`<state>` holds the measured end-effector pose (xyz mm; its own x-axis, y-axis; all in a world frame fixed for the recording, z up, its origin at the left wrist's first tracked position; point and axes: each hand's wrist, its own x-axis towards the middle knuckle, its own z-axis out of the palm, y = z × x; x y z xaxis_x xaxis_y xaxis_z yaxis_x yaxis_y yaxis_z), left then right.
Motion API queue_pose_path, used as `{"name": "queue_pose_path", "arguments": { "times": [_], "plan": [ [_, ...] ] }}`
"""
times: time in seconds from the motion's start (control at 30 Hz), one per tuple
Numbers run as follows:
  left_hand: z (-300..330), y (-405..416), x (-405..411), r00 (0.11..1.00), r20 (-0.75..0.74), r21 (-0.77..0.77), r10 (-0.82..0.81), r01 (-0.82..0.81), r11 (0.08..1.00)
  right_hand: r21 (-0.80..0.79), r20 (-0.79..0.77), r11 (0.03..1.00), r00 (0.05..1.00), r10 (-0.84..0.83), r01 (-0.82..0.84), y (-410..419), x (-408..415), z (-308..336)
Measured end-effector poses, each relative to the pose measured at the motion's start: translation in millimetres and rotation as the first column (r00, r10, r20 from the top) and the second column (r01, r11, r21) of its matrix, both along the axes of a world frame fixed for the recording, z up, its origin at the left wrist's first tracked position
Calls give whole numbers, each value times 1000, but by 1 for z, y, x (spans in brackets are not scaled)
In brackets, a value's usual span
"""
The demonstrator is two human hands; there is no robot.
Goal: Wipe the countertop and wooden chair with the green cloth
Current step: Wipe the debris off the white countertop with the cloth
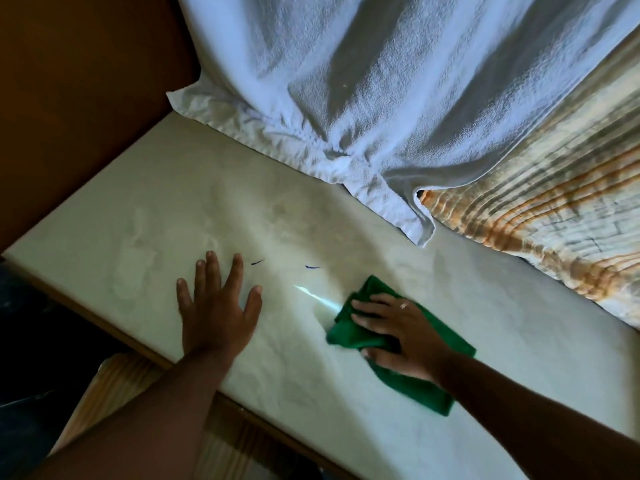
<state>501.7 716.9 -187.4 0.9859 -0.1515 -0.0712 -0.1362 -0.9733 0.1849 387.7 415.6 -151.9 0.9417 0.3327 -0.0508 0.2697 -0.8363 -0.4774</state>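
Observation:
A pale countertop [145,216] runs from the left edge to the lower right. The green cloth [349,332] lies crumpled on it, right of centre. My right hand [398,332] presses flat on the cloth, fingers pointing left, and covers its middle. My left hand [216,306] rests palm down on the bare countertop to the left of the cloth, fingers spread, holding nothing. Two short dark blue marks [258,261] sit on the surface just beyond my left hand's fingertips. Part of a light wooden chair [121,382] shows below the counter's front edge, under my left forearm.
A white towel [363,81] hangs down onto the back of the countertop. A striped curtain [540,209] with orange bands hangs to its right. A brown wooden panel [79,98] stands at the left. The floor below the counter's front edge is dark.

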Motion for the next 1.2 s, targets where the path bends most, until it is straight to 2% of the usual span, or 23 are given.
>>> {"name": "queue_pose_path", "arguments": {
  "times": [0.07,0.17,0.27,0.37,0.47,0.53,0.57,0.6,0.7,0.77,0.8,0.83,0.93,1.0,1.07,1.13,1.2],
  "plan": [
    [1,1,0,1000,-3,-9,0,0,1000,27,12,992,993,-121,121,-19,22,0],
    [1,1,1,1000,-5,-16,1,-1,1000,38,29,931,931,-364,362,-29,75,1],
    [-1,0,1,1000,-5,-7,12,-12,1000,-20,93,906,903,-420,423,-11,117,-4],
    [-1,0,1,1000,-1,14,16,-16,1000,-52,122,946,942,-312,320,38,124,-6],
    [1,0,1,1000,-6,23,7,-7,1000,-9,124,998,991,-53,54,74,83,-12],
    [2,0,1,1000,3,20,3,-3,1000,-3,106,993,987,120,-120,66,64,-12],
    [1,1,1,1000,0,17,3,-3,1000,-23,110,988,982,157,-155,54,68,-13],
    [1,2,1,1000,-10,15,-1,1,1000,-55,112,991,985,131,-125,42,80,-15],
    [2,2,0,1000,-15,28,5,-5,1000,-153,114,969,978,-176,193,18,135,-8],
    [5,1,-1,999,-52,41,6,-4,999,-185,126,938,953,-274,294,31,156,-7],
    [7,0,-3,998,-66,36,-2,4,999,-177,116,940,955,-273,291,42,157,-6],
    [10,0,-3,997,-72,8,2,-2,1000,-169,119,959,970,-211,229,52,150,-7],
    [20,9,7,995,8,-93,104,-102,990,-79,138,986,979,153,-143,79,81,-15],
    [22,27,20,982,83,-3,172,-172,985,-97,49,911,913,406,-400,81,22,-17],
    [19,44,30,975,45,81,217,-220,972,-176,-32,799,815,579,-575,61,-11,-21],
    [12,51,35,967,-4,77,256,-255,964,-191,3,759,773,635,-623,36,5,-21],
    [5,51,38,966,8,100,258,-257,961,-168,114,844,840,531,-510,19,57,-19]
  ]
}}
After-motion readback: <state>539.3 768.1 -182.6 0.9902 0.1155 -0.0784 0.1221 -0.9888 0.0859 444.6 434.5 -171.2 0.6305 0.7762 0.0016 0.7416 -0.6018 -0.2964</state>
